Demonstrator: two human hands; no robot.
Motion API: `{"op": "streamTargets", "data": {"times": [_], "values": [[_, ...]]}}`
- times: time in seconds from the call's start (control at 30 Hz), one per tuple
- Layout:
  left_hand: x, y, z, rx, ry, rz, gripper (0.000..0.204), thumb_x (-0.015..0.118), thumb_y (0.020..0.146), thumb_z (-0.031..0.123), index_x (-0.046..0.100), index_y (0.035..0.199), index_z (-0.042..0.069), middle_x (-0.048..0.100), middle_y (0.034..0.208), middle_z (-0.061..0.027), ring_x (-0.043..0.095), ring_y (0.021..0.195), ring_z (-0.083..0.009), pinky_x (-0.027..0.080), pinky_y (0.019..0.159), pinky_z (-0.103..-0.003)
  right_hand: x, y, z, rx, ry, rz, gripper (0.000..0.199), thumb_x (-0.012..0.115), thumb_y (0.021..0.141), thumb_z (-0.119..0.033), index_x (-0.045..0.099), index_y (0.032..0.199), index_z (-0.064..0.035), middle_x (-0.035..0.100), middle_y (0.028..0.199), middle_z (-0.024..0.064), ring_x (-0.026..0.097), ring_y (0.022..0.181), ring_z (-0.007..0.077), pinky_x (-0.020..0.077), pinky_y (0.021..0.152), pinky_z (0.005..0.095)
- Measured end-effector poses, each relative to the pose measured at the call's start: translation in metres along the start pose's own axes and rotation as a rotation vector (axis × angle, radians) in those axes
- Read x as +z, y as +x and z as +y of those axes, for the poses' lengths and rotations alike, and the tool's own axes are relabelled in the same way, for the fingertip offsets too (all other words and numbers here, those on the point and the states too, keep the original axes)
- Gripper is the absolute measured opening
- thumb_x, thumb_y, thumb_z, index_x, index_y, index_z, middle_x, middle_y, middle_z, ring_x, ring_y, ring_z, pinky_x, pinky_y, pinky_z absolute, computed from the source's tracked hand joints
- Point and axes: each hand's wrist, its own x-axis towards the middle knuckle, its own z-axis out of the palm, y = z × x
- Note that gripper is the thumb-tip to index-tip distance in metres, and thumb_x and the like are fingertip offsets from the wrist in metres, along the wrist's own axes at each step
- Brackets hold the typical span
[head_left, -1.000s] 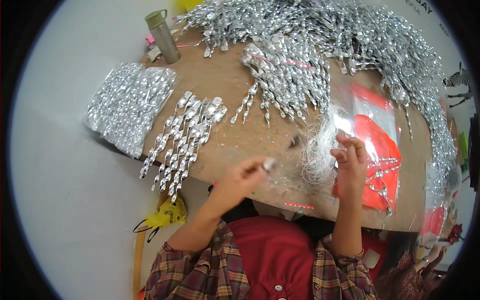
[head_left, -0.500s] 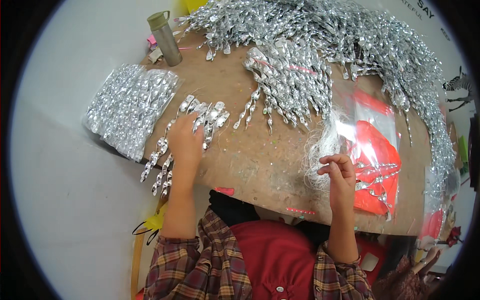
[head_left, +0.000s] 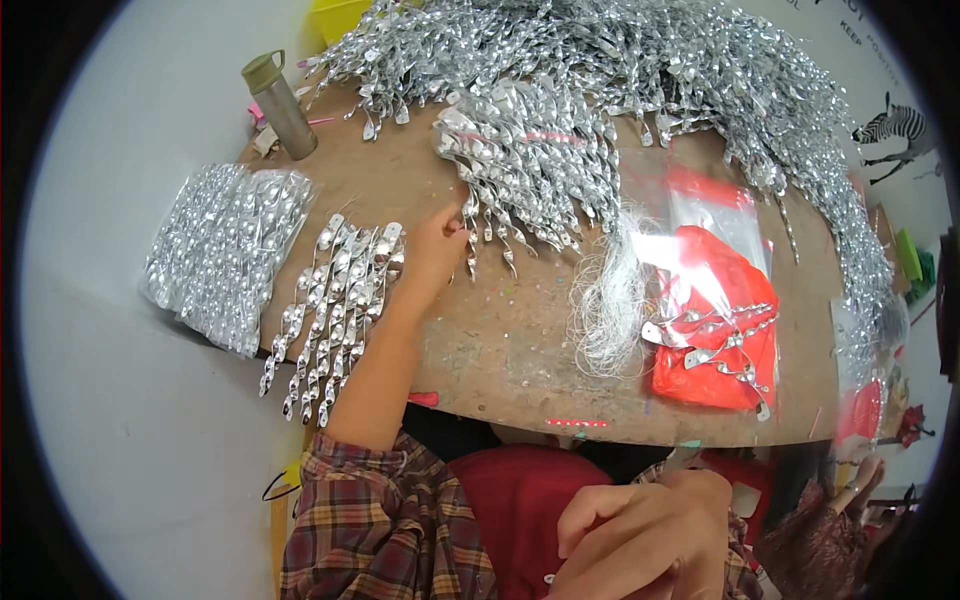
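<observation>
My left hand [head_left: 437,250] is over the table with its fingers curled together, beside the lower left end of a heap of silver twisted strips [head_left: 530,150]. Whether it grips the nearest strip cannot be made out. Under and left of that forearm, a smaller row of silver twisted strips [head_left: 335,290] lies with its ends hanging over the table edge. My right hand [head_left: 650,540] is raised close to the camera in front of my chest, back of the hand showing and fingers bent inward. Anything inside it is hidden.
A bag of silver strips [head_left: 225,260] lies at left, with a metal flask [head_left: 280,110] behind. White thread [head_left: 605,310] lies beside a red plastic bag [head_left: 700,370] bearing a few strips. A large silver mass [head_left: 680,60] lines the back and right. Another person's hand [head_left: 862,478] shows far right.
My left hand has moved right from the small row of strips to the larger heap. My right hand has left the thread and red bag and come up close to the camera.
</observation>
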Motion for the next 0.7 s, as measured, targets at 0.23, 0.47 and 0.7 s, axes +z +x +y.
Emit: {"op": "streamTargets", "data": {"times": [0.23,0.47,0.7], "values": [[-0.027,-0.033,0.042,-0.609,-1.157,-0.337,0.026,0.052,0.087,0.009,0.051,0.112,0.001,0.049,0.071,0.0029,0.039,0.053,-0.0017,0.031,0.044,-0.017,-0.006,-0.033,0.009,-0.049,-0.285,-0.081,0.050,0.054,0.086,-0.002,0.052,0.124,-0.0336,0.058,0.116,0.0183,0.055,0.064,0.0182,0.0353,0.071,0.0337],[-0.051,-0.085,0.061,-0.609,-1.767,-0.368,0.036,0.054,0.087,0.009,0.046,0.121,-0.001,0.055,0.087,-0.0019,0.043,0.059,-0.0020,0.037,0.050,-0.016,-0.041,-0.074,0.077,0.562,-0.298,0.573,0.022,0.051,0.089,-0.010,0.057,0.107,-0.0003,0.060,0.081,0.0079,0.056,0.069,0.0142,0.0439,0.064,0.0261],[-0.075,-0.040,0.060,-0.524,-1.661,-0.308,0.029,0.055,0.086,0.009,0.051,0.113,-0.003,0.057,0.090,-0.0037,0.049,0.062,-0.0018,0.038,0.049,-0.015,-0.067,-0.108,0.122,0.640,-0.036,0.882,0.019,0.050,0.090,-0.011,0.057,0.105,-0.0004,0.058,0.079,0.0038,0.052,0.071,0.0102,0.0429,0.065,0.0233]]}}
